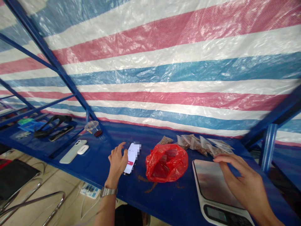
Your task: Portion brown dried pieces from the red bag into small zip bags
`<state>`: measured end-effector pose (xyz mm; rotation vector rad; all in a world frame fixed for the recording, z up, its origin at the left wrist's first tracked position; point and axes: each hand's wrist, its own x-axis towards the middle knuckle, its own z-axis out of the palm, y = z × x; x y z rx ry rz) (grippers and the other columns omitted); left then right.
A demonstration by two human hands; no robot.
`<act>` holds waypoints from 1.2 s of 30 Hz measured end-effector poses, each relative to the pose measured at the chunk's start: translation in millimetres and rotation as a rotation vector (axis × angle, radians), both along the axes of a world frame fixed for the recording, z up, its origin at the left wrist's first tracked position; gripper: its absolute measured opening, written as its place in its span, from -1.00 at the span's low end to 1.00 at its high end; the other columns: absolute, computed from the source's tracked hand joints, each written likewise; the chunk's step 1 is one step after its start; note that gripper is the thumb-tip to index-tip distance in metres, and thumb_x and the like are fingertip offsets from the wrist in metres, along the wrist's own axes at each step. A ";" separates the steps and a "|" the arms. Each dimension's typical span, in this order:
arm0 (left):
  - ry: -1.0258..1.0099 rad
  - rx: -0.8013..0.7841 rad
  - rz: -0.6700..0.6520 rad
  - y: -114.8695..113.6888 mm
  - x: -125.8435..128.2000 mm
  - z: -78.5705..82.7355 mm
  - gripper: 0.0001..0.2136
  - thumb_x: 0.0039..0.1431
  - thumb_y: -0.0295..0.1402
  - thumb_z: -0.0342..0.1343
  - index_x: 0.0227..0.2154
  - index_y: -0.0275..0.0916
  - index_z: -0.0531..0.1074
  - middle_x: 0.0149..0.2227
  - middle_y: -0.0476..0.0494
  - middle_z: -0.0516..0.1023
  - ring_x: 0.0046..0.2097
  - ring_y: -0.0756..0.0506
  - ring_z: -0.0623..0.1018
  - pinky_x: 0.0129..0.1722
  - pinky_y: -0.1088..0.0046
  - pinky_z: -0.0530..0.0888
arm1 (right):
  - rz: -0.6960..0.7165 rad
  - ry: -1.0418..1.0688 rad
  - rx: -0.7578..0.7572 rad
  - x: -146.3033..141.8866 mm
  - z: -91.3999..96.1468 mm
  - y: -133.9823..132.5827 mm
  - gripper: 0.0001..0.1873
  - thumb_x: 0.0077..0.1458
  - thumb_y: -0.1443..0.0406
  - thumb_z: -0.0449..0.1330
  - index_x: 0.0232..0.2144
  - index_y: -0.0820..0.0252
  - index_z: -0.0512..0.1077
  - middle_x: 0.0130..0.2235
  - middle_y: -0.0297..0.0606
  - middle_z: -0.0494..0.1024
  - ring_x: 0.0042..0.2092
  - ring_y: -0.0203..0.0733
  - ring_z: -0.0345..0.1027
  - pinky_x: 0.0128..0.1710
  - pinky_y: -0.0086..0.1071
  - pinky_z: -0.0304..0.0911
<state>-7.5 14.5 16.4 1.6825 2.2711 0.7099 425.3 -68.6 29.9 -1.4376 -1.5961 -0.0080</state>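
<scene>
On the blue tabletop, my left hand (118, 160) hovers at the left edge of a smartphone (132, 158) with a lit screen. Its fingers are loosely bent and apart, with nothing held; I cannot tell whether a fingertip touches the phone. My right hand (244, 182) is over the steel plate of a digital kitchen scale (207, 175), fingers stretched out and the thumb below them. No item shows in it. Just beyond its fingertips lie several small zip bags (199, 147) of brown dried material. Between my hands sits an open red plastic bag (168, 163), with brown contents partly visible inside.
Brown crumbs (150, 187) lie before the red bag. Leftward are a clear plastic cup (93, 128), a pale phone (73, 152), a white oval case (83, 149) and a black strap (53, 124). Blue metal posts (269, 147) and a striped tarp (164, 75) bound the table.
</scene>
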 end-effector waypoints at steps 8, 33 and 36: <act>0.205 -0.066 -0.134 -10.2 25.8 -0.8 -0.34 0.23 -0.18 0.08 0.38 -0.14 0.14 0.25 -0.34 0.41 0.24 -0.42 0.37 0.21 -0.05 0.27 | -0.005 -0.005 0.000 1.9 0.3 1.1 -0.79 0.29 0.14 0.12 -0.31 -0.06 0.55 -0.21 -0.27 0.65 -0.12 0.02 0.55 -0.01 -0.10 0.37; 0.342 -0.067 -0.069 -1.3 43.1 -7.8 -0.28 0.15 -0.27 0.07 0.40 -0.20 0.11 0.12 -0.39 0.48 0.12 -0.40 0.47 0.16 -0.02 0.26 | -0.013 0.016 0.027 5.5 1.1 -1.8 -0.80 0.28 0.20 0.13 -0.32 0.02 0.55 -0.19 -0.28 0.63 -0.09 -0.07 0.52 0.01 -0.19 0.34; 0.345 -0.056 -0.070 -1.6 42.2 -8.9 -0.28 0.15 -0.28 0.07 0.40 -0.20 0.10 0.11 -0.39 0.49 0.11 -0.40 0.48 0.15 -0.01 0.27 | -0.016 0.007 0.033 6.1 1.3 -2.4 -0.81 0.28 0.22 0.13 -0.31 0.01 0.55 -0.20 -0.31 0.63 -0.10 -0.08 0.52 0.02 -0.21 0.33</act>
